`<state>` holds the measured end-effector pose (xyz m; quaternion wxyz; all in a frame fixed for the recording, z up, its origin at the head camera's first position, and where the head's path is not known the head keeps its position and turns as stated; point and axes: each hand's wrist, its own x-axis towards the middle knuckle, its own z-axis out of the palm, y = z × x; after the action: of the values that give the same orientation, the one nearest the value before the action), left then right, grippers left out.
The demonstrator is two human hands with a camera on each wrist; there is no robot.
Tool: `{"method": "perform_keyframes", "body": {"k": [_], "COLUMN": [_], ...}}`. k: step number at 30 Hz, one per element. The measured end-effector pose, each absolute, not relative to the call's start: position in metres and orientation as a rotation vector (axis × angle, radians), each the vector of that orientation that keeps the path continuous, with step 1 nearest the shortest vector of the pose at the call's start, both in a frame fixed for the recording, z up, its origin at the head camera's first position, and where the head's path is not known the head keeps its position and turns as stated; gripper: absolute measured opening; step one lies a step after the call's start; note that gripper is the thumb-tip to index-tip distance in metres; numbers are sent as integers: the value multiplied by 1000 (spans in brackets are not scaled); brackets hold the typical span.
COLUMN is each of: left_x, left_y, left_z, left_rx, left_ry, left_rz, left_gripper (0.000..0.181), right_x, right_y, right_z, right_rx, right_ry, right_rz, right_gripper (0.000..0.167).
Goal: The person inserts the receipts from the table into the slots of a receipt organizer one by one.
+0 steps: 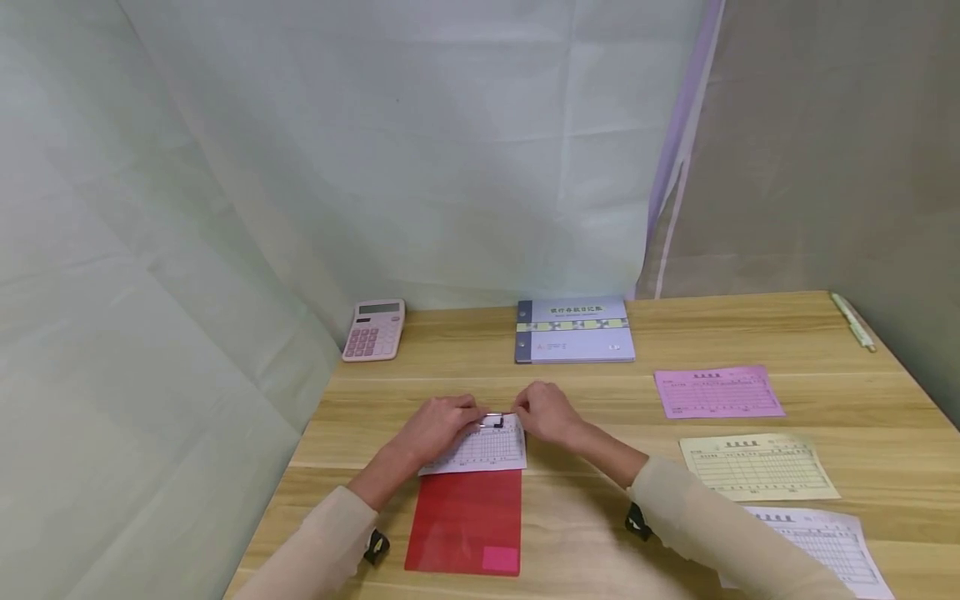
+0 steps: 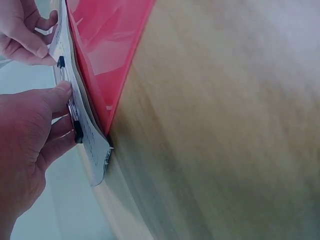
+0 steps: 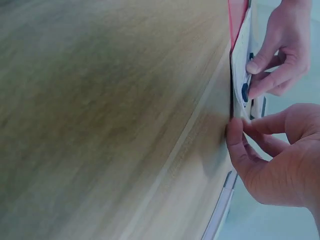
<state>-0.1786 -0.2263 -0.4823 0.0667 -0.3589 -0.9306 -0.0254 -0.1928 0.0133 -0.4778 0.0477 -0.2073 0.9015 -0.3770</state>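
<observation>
A red translucent folder (image 1: 465, 517) lies on the table, and printed form sheets (image 1: 487, 450) overlap its upper end. Across the top of the sheets is a metal clip (image 1: 492, 422) with black ends. My left hand (image 1: 438, 429) pinches this clip between thumb and fingers, as the left wrist view also shows. At the upper right corner of the sheets, my right hand (image 1: 549, 412) pinches the edge with thumb and fingertips (image 3: 235, 131). Whether it holds the sheets alone or the folder's edge too, I cannot tell.
A pink calculator (image 1: 375, 330) and a blue account book (image 1: 574, 331) lie along the back. To the right are pink (image 1: 718, 392), yellow (image 1: 759, 467) and white (image 1: 832, 546) forms, the last partly under the right sleeve. A pen (image 1: 852, 321) lies at the far right edge.
</observation>
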Motion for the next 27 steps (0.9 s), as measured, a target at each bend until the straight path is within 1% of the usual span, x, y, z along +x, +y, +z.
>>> {"method": "perform_keyframes", "body": {"k": [6,11,18,27], "left_x": [-179,-180,-179,-179], "left_y": [-226,-226,-226,-227], "left_z": [-482,-482,-482,-485], "left_rx": [-1067,-1082,-1106,-1137], "left_ry": [-2826,-2814,-2791,-2728], "left_rz": [-71,-75,-99,-75], "left_gripper": [29,30,28,27], "right_x": [-190,-189,-189,-186], "right_y": [13,11,10,10], "right_z": [-473,-472,-473,-479], "right_rx": [-608,-586,-457,-307], "right_ry": [2713,2668,2477,2408], "right_rz": [-1119,-1136,-1281,-1457], "right_gripper": [10,19,10,10]}}
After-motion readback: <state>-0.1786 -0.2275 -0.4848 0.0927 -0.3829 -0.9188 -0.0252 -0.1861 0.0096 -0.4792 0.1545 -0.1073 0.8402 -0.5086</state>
